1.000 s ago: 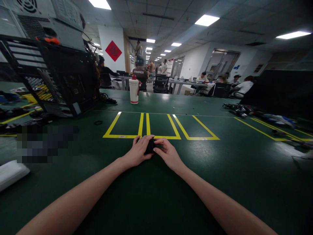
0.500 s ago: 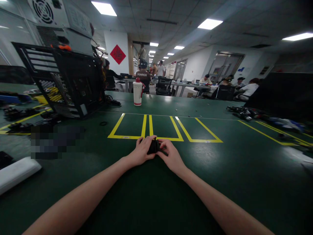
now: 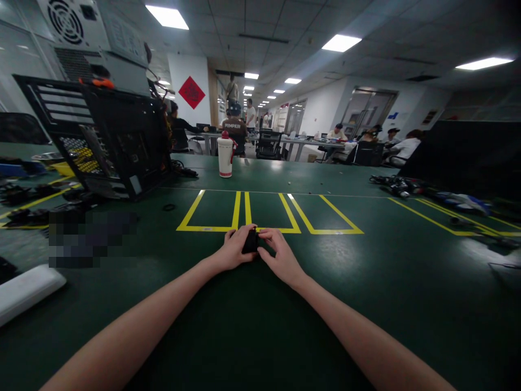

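My left hand is closed around a small black boxy object, with the fingers over its far side and the thumb along the near side. The object is dark and partly covered, so its exact kind does not show. Just to its right is my right hand, thumb and fingers apart, with a gap between them. Its fingertips come close to the object's right edge; whether they touch it I cannot tell. Both hands are low over the green table, by the near edge of the yellow tape outlines.
A white bottle with a red lid stands beyond the tape. An open black computer case is at left, near a black ring and a white object. Dark cabled parts lie at right. People sit at tables behind.
The fingers of my right hand have parted a little from the black object, and the gap between thumb and fingers looks wider. My left hand keeps its hold. The view has shifted slightly.
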The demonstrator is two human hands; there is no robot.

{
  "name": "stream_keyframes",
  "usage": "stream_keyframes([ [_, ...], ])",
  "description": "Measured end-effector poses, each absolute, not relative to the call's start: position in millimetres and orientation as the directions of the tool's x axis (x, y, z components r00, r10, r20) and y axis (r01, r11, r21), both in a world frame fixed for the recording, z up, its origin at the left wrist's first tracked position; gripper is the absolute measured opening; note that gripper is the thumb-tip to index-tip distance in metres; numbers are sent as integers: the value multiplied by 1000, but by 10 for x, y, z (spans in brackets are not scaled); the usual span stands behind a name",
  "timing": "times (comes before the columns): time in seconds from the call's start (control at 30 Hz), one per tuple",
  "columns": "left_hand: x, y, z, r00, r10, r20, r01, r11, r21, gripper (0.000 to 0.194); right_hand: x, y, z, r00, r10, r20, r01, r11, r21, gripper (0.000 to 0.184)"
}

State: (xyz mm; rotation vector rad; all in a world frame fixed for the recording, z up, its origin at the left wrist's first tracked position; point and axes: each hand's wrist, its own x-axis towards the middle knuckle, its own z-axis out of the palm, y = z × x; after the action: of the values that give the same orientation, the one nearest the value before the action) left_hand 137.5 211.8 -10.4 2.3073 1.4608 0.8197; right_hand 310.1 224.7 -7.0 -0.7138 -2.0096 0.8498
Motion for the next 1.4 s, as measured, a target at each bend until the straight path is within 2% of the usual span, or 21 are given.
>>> stream_keyframes([
  [0.2, 1384, 2105, -127, 311, 892, 328, 748, -443, 494, 62, 3072, 2315, -128, -504, 758, 414, 191, 566, -802, 40],
  [0.33, 1401, 2099, -154, 303, 885, 354, 760, -449, 470, 62, 3068, 2362, -174, -537, 745, 396, 123, 534, -837, 29],
  [0.43, 1405, 2108, -174, 295, 886, 359, 768, -443, 463, 63, 3086, 2336, -168, -493, 741, 457, 91, 566, -820, 23],
  [0.53, 1403, 2114, -184, 298, 880, 369, 767, -451, 456, 63, 3092, 2313, -154, -449, 751, 484, 135, 593, -794, 30],
  [0.63, 1402, 2099, -170, 304, 876, 375, 769, -458, 447, 62, 3079, 2342, -170, -477, 770, 424, 150, 547, -823, 40],
  [0.8, 1404, 2049, -110, 324, 874, 362, 762, -468, 448, 60, 3064, 2405, -206, -553, 771, 317, 94, 436, -895, 31],
  [0.97, 1400, 2038, -96, 330, 879, 345, 764, -463, 450, 60, 3065, 2364, -196, -563, 754, 338, -20, 397, -918, 32],
  [1.17, 1399, 2047, -108, 328, 875, 355, 755, -469, 459, 60, 3071, 2342, -219, -502, 761, 411, 72, 510, -857, 45],
  [1.4, 1407, 2134, -203, 281, 892, 354, 772, -429, 469, 64, 3078, 2391, -229, -498, 777, 384, 285, 565, -774, 40],
])
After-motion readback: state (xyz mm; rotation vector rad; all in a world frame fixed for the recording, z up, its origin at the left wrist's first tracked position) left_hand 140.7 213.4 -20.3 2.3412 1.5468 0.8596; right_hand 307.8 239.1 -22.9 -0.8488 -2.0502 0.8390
